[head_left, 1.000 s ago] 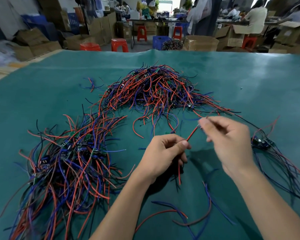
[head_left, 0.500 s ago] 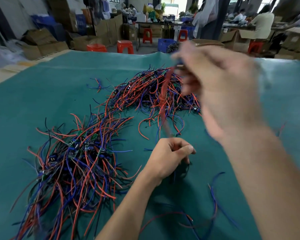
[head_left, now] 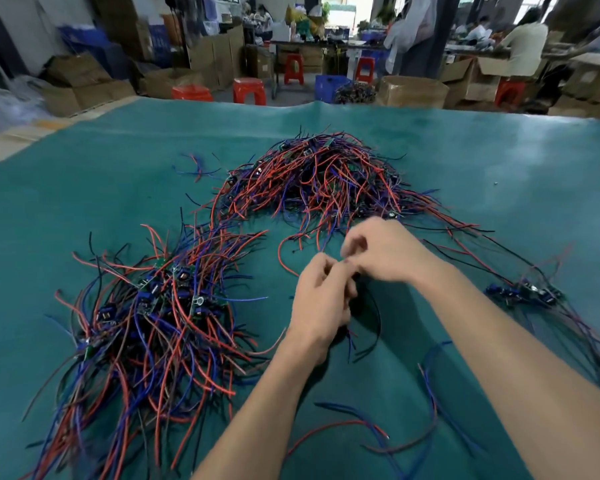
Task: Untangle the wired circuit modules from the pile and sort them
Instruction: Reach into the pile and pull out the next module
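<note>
A tangled pile (head_left: 323, 178) of red, blue and black wired circuit modules lies at the middle back of the green table. A second heap (head_left: 153, 313) of modules with their wires spread out lies at the left. A small group of modules (head_left: 523, 292) sits at the right. My left hand (head_left: 321, 299) and my right hand (head_left: 378, 251) meet just in front of the pile, fingers curled together on a wired module whose black wires (head_left: 371, 327) hang below the left hand. The module itself is mostly hidden by the fingers and blurred.
Loose blue and red wires (head_left: 426, 420) lie on the green table cover (head_left: 499, 174) near my right forearm. Beyond the far edge stand red stools (head_left: 248, 90), cardboard boxes, a blue crate and people at another bench.
My right hand, raised high with a red wire half a second ago, has come back down to meet my left hand. The left hand has stayed in about the same place.
</note>
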A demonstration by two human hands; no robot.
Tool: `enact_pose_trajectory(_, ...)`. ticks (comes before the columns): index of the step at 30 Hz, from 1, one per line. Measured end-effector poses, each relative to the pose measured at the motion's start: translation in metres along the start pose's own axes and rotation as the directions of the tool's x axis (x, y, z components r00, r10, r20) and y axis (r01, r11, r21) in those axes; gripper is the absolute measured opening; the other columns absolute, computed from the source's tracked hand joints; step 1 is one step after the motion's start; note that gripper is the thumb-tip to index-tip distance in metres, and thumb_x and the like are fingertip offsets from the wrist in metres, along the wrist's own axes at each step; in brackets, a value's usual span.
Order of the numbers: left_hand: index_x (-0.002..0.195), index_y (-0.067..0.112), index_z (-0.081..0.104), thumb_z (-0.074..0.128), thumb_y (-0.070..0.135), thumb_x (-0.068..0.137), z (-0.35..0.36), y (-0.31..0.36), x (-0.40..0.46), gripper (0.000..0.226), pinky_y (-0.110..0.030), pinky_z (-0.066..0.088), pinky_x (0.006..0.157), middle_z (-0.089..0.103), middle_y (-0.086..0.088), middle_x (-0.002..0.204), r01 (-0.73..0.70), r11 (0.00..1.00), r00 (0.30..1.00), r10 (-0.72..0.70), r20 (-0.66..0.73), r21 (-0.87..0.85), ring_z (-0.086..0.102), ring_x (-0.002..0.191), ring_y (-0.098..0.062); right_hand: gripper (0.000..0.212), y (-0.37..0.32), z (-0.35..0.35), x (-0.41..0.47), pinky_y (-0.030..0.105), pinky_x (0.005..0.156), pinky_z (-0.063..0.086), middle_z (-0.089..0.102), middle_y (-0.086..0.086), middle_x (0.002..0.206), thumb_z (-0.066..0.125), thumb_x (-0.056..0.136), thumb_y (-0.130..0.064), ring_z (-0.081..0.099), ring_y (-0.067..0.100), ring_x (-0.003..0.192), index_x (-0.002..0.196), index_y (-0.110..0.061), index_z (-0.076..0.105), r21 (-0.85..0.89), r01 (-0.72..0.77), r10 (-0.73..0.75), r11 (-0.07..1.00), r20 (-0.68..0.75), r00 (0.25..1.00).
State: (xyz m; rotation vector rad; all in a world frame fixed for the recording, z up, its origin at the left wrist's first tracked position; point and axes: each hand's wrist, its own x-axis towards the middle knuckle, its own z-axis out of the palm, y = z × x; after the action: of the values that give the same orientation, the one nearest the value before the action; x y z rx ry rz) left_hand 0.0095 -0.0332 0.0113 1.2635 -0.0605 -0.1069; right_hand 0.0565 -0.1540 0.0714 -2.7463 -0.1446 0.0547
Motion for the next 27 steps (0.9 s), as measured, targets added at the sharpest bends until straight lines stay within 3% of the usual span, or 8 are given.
enact_pose_trajectory(4, 0.076, 0.017, 0.044, 0.056, 0.028, 0.076, -0.001, -0.001, 0.002, 0.016, -0.02, 0.02, 0.04, 0.05, 0.002, 0.061, -0.013, 0.999, 0.997, 0.011, -0.079, -0.035, 0.033, 0.049, -0.009, 0.018, 0.026, 0.01, -0.017, 0.018, 0.057, 0.041, 0.069, -0.008, 0.067, 0.084, 0.079, -0.039, 0.061, 0.007, 0.064, 0.073, -0.024, 0.075, 0.081, -0.007, 0.012, 0.997, -0.069, 0.998)
enact_pose_trajectory(9, 0.074, 0.018, 0.054, 0.059, 0.027, 0.075, -0.002, -0.003, 0.002, 0.01, -0.025, 0.035, 0.046, 0.058, 0.0, 0.068, -0.035, 0.994, 0.996, 0.043, -0.075, 0.104, 0.043, 0.054, -0.013, 0.013, 0.047, 0.009, -0.041, 0.017, 0.068, 0.049, 0.073, -0.011, 0.068, 0.088, 0.074, -0.027, 0.066, 0.002, 0.067, 0.067, -0.028, 0.078, 0.233, -0.013, 0.051, 0.972, -0.159, 0.986)
enact_pose_trajectory(12, 0.078, 0.018, 0.068, 0.068, 0.018, 0.082, -0.003, -0.004, -0.001, 0.004, -0.029, 0.046, 0.062, 0.066, 0.002, 0.07, -0.114, 0.947, 0.993, 0.103, 0.052, 0.3, 0.054, 0.061, -0.014, 0.016, 0.053, 0.012, -0.059, 0.034, 0.077, 0.057, 0.077, -0.004, 0.076, 0.088, 0.072, -0.01, 0.072, 0.018, 0.074, 0.071, -0.024, 0.08, 0.549, 0.097, 0.098, 0.83, -0.315, 0.944)
enact_pose_trajectory(15, 0.089, 0.016, 0.072, 0.067, 0.013, 0.093, -0.002, -0.002, -0.005, 0.008, -0.024, 0.046, 0.057, 0.074, -0.007, 0.08, -0.115, 0.961, 0.98, 0.068, 0.189, 0.252, 0.059, 0.069, -0.015, 0.018, 0.051, 0.014, -0.062, 0.024, 0.075, 0.056, 0.078, -0.003, 0.081, 0.086, 0.069, -0.01, 0.071, 0.011, 0.073, 0.074, -0.026, 0.081, 0.719, 0.229, 0.169, 0.656, -0.436, 0.884)
enact_pose_trajectory(18, 0.097, 0.011, 0.072, 0.058, 0.009, 0.098, -0.001, 0.001, -0.006, 0.014, -0.021, 0.044, 0.054, 0.075, -0.015, 0.088, -0.088, 0.975, 0.98, 0.048, 0.193, 0.205, 0.06, 0.073, -0.019, 0.016, 0.042, 0.02, -0.063, 0.02, 0.075, 0.055, 0.077, -0.004, 0.083, 0.085, 0.072, -0.009, 0.072, 0.01, 0.075, 0.074, -0.023, 0.08, 0.728, 0.267, 0.198, 0.632, -0.484, 0.852)
enact_pose_trajectory(21, 0.091, 0.017, 0.07, 0.058, 0.007, 0.097, -0.001, 0.001, -0.005, 0.016, -0.023, 0.044, 0.055, 0.073, -0.02, 0.089, -0.059, 0.988, 0.984, 0.034, 0.174, 0.142, 0.059, 0.074, -0.019, 0.024, 0.035, 0.029, -0.065, 0.024, 0.076, 0.057, 0.076, -0.006, 0.083, 0.085, 0.077, -0.003, 0.073, 0.01, 0.076, 0.073, -0.025, 0.077, 0.654, 0.265, 0.196, 0.708, -0.543, 0.816)
enact_pose_trajectory(24, 0.089, 0.016, 0.071, 0.069, 0.02, 0.09, -0.002, 0.0, -0.007, 0.004, -0.026, 0.041, 0.055, 0.065, -0.009, 0.076, -0.144, 0.96, 0.963, 0.08, 0.257, 0.241, 0.051, 0.066, -0.016, 0.027, 0.029, 0.031, -0.066, 0.022, 0.074, 0.059, 0.074, -0.009, 0.087, 0.082, 0.078, 0.002, 0.073, 0.011, 0.076, 0.077, -0.024, 0.076, 0.544, 0.31, 0.123, 0.78, -0.618, 0.776)
enact_pose_trajectory(27, 0.082, 0.012, 0.068, 0.065, 0.009, 0.095, -0.003, -0.004, -0.005, 0.014, -0.019, 0.038, 0.051, 0.062, 0.005, 0.064, -0.179, 0.941, 0.961, 0.104, 0.257, 0.288, 0.046, 0.055, -0.009, 0.035, 0.021, 0.033, -0.07, 0.021, 0.083, 0.059, 0.077, -0.014, 0.1, 0.077, 0.082, 0.005, 0.075, 0.006, 0.086, 0.083, -0.03, 0.076, 0.568, 0.352, 0.074, 0.744, -0.594, 0.801)
